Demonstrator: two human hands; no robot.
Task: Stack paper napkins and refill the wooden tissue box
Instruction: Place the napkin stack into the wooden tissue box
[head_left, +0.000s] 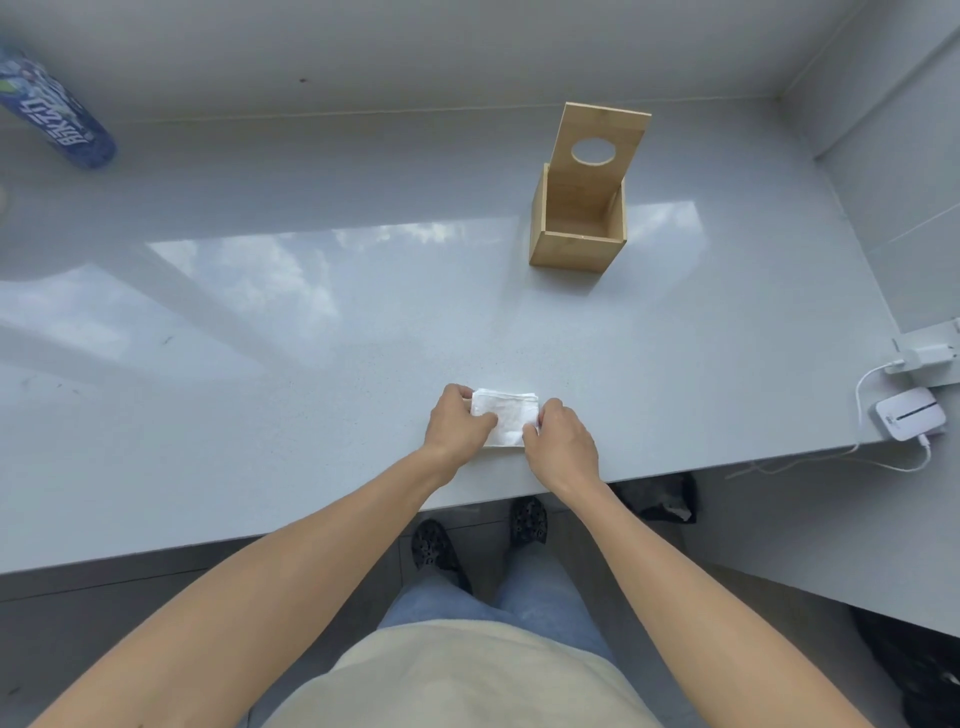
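napkin stack (506, 421) sits near the front edge of the counter (311, 332), pinched between both hands. left hand (457, 423) fingers curl over its left edge, right hand (563, 441) fingers grip the right edge; both closed on the stack. wooden tissue box (576, 234) stands well apart, further back and right, lid (597, 150) with round hole propped upright, interior open. glossy pale counter between them is bare. blue bottle (57, 111) far left, white charger (909, 413) at right edge.
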